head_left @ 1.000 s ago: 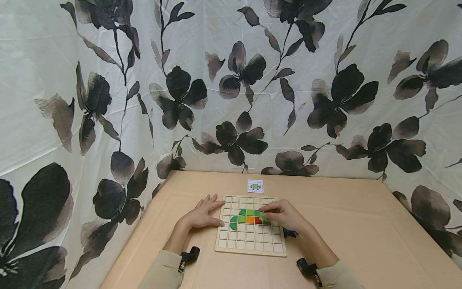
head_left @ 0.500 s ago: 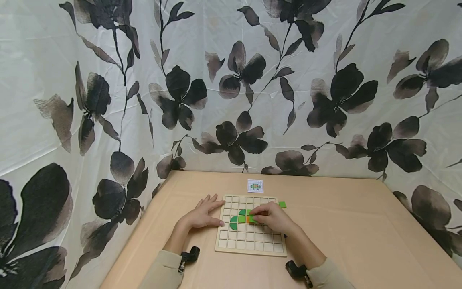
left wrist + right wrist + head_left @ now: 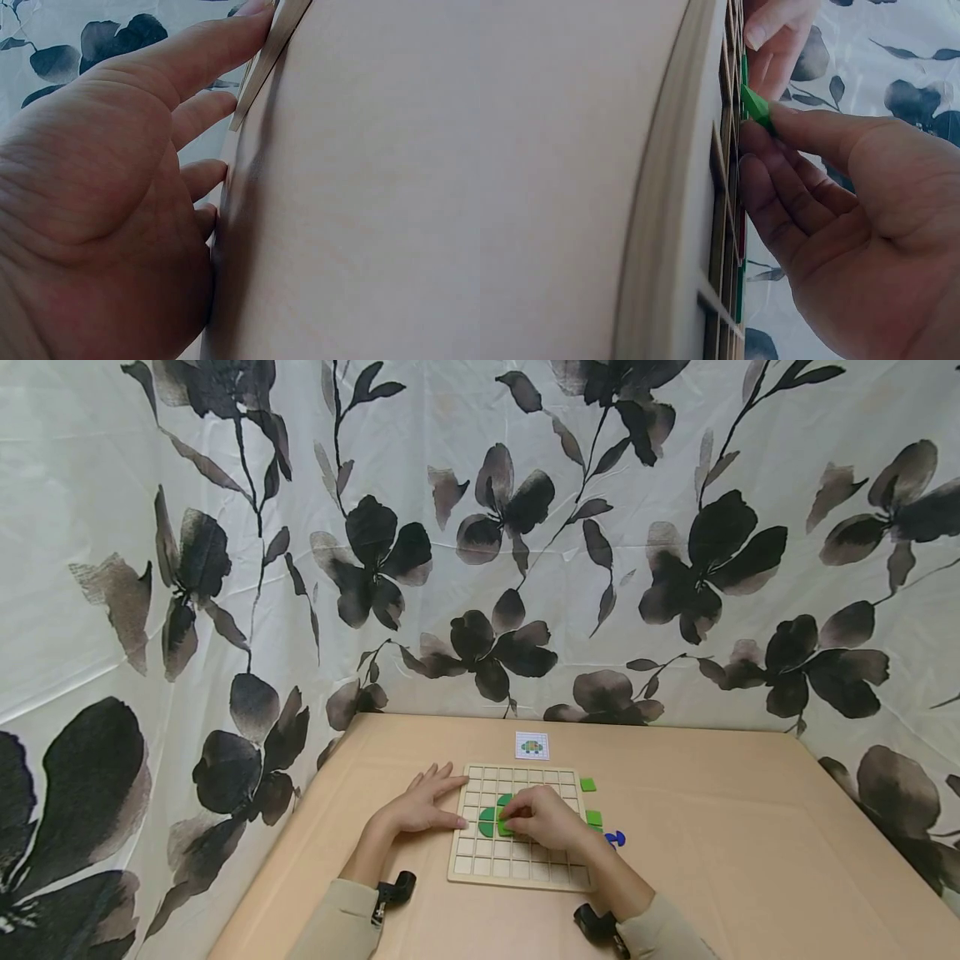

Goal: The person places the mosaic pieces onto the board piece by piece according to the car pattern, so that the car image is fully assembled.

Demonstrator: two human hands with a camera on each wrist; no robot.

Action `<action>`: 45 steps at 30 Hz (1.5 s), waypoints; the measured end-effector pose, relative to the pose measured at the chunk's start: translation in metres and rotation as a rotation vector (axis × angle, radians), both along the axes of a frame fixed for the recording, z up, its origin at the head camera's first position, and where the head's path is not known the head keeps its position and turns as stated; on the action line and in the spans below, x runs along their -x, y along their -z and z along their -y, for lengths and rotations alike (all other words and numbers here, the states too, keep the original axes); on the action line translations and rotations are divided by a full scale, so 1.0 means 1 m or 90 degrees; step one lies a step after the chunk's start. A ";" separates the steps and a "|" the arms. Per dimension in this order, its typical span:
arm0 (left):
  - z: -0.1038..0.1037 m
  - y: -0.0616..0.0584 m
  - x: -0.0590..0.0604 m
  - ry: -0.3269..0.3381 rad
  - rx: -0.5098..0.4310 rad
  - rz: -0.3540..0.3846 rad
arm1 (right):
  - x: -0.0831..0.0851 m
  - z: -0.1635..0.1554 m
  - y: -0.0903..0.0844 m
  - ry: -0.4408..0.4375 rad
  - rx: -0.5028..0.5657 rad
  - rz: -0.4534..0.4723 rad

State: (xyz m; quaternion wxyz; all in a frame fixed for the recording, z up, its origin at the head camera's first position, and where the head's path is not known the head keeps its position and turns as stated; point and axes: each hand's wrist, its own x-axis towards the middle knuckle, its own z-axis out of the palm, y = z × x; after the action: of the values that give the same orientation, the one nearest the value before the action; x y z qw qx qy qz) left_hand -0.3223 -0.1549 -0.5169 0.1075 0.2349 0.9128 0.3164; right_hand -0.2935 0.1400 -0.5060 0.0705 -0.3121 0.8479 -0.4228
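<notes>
A wooden grid board (image 3: 480,866) lies on the table in the head view. My left hand (image 3: 420,806) rests at its left edge, fingers extended; in the left wrist view the thumb and a finger touch the board's edge. My right hand (image 3: 551,818) is over the middle of the board. Between its thumb and index finger it pinches a light green tile (image 3: 759,109), seen tilted above the grid in the right wrist view. Rounded dark green tiles (image 3: 486,822) sit in cells left of these fingers. The hand hides other tiles in the middle.
Behind the board lies a small card (image 3: 532,746) printed with a coloured tile picture. Off the board's right edge are a light green tile (image 3: 588,784), more light green (image 3: 594,818) below it, and blue pieces (image 3: 617,838). A patterned curtain (image 3: 600,610) hangs behind the table.
My right hand has moved left across the board with the light green tile, uncovering the loose green tiles and blue pieces at the right. My left hand has stayed in place.
</notes>
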 end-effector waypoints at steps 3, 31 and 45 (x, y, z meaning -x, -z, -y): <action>0.000 0.000 0.000 0.001 -0.002 -0.001 | -0.002 0.005 -0.003 0.013 -0.029 -0.010; 0.003 0.001 -0.001 -0.004 0.002 0.003 | -0.005 0.009 0.000 -0.014 -0.124 -0.076; 0.001 0.001 0.000 -0.005 -0.005 0.000 | 0.004 -0.027 -0.001 0.056 -0.031 -0.064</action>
State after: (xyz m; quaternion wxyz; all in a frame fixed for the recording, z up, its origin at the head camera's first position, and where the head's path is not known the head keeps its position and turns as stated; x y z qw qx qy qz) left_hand -0.3219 -0.1561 -0.5182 0.1053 0.2320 0.9124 0.3202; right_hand -0.2975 0.1672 -0.5047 0.0163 -0.2935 0.8732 -0.3887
